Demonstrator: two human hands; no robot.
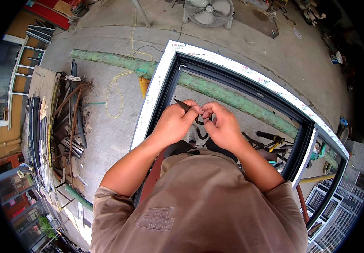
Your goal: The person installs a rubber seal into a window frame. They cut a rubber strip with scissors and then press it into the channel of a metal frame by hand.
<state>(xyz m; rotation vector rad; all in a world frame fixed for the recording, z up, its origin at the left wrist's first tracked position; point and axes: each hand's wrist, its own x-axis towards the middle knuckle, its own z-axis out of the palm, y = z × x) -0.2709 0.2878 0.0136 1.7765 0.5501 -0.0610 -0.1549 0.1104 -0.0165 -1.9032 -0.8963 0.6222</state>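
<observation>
My left hand is closed around a dark, pointed blade, whose tip sticks out past the fist toward the upper left; its handle is hidden. My right hand is closed in a pinch, its fingertips meeting those of the left. What the right fingers pinch is too small to make out. Just below the fingertips hangs a curved, thin black strip; which hand holds it I cannot tell. Both hands are above the opening of a large window frame, dark inside with white printed film along its outer faces.
Green pipes run beneath the frame as supports. A yellow cord lies on the concrete floor. Scrap profiles and rusty bars are heaped at left. A floor fan stands at the far side. Dark tools show through the frame at right.
</observation>
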